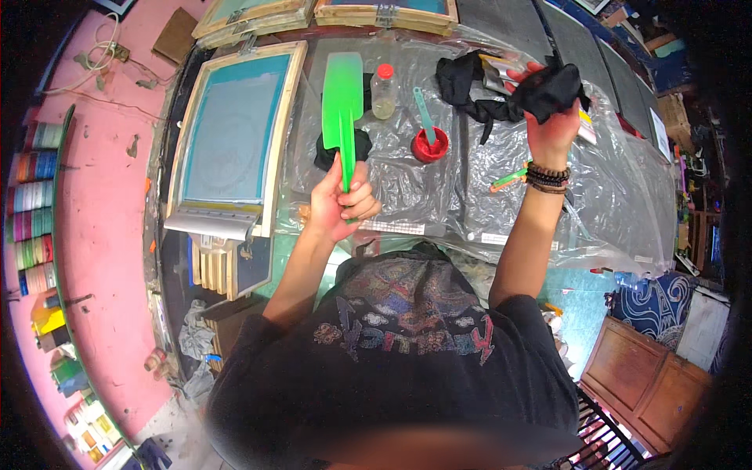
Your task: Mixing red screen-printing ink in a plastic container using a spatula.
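Observation:
My left hand (338,202) grips the handle of a long green plastic spatula (341,102), whose flat blade points away from me over the plastic-covered table (439,180). My right hand (551,129), with dark bead bracelets on the wrist, is raised and closed on a crumpled black cloth (554,88). A second black rag (462,82) lies on the table just left of it. A red pot (430,145) with a teal spatula standing in it sits between my two hands. A small clear bottle (383,92) with a red cap stands beside the green blade.
A wooden-framed printing screen (235,137) with teal mesh lies to the left, with more screens (313,16) at the far edge. Rolls of coloured tape (33,204) hang on the pink wall at left. A wooden cabinet (646,376) stands lower right.

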The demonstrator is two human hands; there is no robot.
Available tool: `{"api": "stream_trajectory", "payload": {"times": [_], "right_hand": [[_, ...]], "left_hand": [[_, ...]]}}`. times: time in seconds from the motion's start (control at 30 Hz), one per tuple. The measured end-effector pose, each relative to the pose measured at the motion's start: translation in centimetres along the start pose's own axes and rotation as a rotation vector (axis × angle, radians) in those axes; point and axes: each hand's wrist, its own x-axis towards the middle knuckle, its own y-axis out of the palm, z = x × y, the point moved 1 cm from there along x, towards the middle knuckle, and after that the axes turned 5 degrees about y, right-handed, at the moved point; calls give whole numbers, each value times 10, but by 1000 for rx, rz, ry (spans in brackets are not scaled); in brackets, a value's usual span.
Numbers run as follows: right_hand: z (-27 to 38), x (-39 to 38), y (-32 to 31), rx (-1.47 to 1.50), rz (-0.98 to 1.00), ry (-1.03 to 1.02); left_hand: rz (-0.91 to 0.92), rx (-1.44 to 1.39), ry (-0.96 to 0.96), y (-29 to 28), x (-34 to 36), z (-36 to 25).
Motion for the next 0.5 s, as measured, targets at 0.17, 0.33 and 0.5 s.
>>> {"api": "stream_trajectory", "payload": {"times": [0.17,0.33,0.5], "right_hand": [[-37,-1,-5,-17,-229,27],[-62,-6,5,-17,-26,127],[-77,-14,46,-278,264,-29]], "left_hand": [[201,-114,-50,2,6,1],[266,-170,-96,-2,7,10],[235,-131,-186,-1,-1,14]]}}
